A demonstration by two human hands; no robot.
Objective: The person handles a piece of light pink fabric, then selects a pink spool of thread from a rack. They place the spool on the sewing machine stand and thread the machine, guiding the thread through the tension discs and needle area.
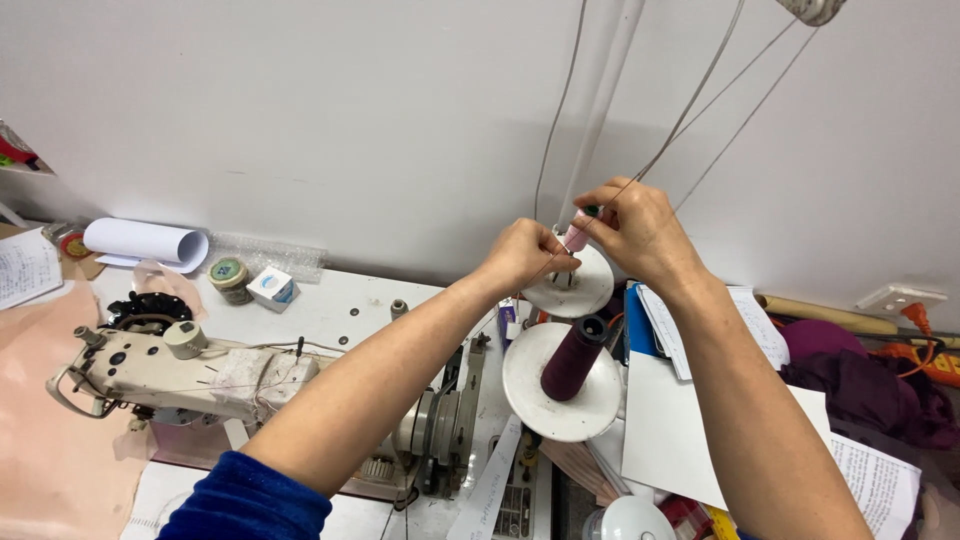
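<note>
The left hand [520, 255] pinches the thin thread [690, 105], just beside the right hand [635, 230], whose closed fingers grip a small pink spool [576, 236] above the upper white disc [590, 290]. The spool's long axis tilts up-right.

A small pink thread spool [576, 237] stands up on a round white plate [585, 288] of the thread stand. Both hands pinch at its top, so most of it is hidden. Just below it, on a bigger round white plate [545, 395], stands a dark red thread cone [572, 360]. It leans a little and has a dark hole at the top.
</note>
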